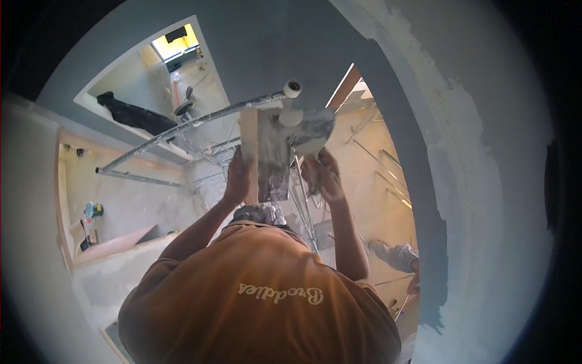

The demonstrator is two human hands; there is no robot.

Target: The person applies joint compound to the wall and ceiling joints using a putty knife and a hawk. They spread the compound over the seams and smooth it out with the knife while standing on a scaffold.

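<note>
In front of my chest, my left hand (239,176) is closed on the side of a flat, plaster-smeared board (272,164) with a pale edge. To its right, the fingers of my right hand (321,176) are curled beneath a wide-bladed trowel (312,130) carrying grey plaster. The trowel overlaps the top right part of the board. A lump of pale plaster (291,117) shows at the upper end of the board. The grip of each tool is hidden.
A plaster-marked metal rail (200,118) curves across just beyond the board. Wet plaster (464,151) covers part of the wall at right. Below are a leaning panel (118,242), a green tub (93,210) and another person's leg (397,257).
</note>
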